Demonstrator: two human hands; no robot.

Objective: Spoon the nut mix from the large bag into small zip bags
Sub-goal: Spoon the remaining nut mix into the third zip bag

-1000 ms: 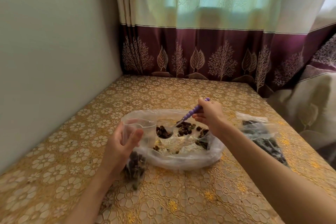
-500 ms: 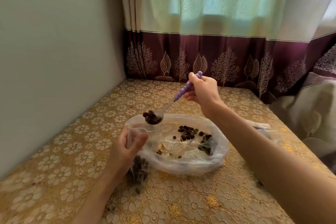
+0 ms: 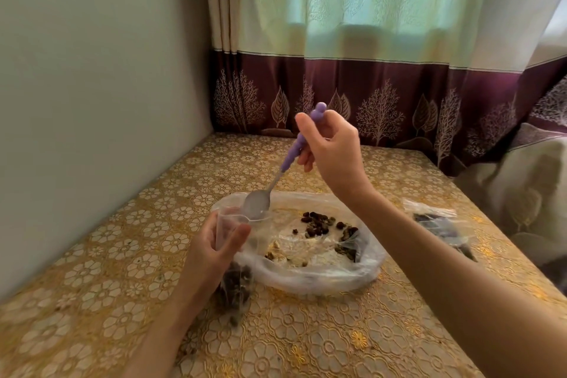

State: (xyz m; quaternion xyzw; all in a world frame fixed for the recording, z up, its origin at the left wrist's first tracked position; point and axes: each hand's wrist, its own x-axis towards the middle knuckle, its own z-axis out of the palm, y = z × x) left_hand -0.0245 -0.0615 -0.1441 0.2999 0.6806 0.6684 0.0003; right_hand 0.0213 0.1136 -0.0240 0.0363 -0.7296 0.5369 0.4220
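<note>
Right hand (image 3: 333,150) is gripping the purple spoon (image 3: 277,173), bowl tipping into the small zip bag (image 3: 230,242) that the left hand (image 3: 211,252) is holding open beside the large bag (image 3: 322,273).

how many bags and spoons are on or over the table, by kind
large bag: 1
small zip bags: 2, one in the left hand at, one lying filled at the right
spoon, held by the right hand: 1
total: 4
</note>
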